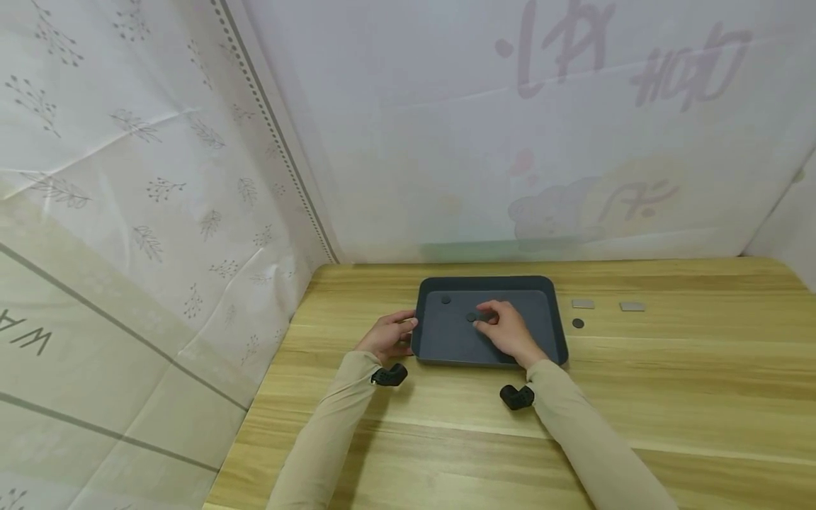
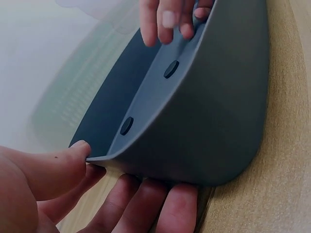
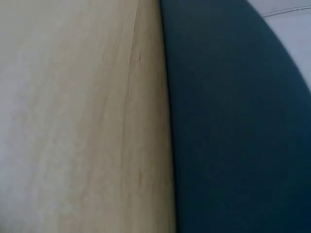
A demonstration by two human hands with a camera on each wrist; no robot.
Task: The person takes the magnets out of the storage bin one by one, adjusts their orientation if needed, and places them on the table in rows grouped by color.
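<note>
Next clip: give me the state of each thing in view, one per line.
Tray: flat on the table, left edge gripped.
Left hand: grips the tray's edge.
Right hand: in the tray, fingers at a disc.
Discs in tray: two, lying flat.
Disc outside: on the table.
Two plates: flat, untouched.

Two discs [image 1: 472, 317] in tray [image 1: 554, 333]; two plates [image 1: 583, 304] to its right

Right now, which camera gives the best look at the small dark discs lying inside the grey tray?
The left wrist view: two discs lie sharp and close on the tray floor. The head view shows them small, one clear, another beside the right hand. The right wrist view shows only the tray's outer wall.
</note>
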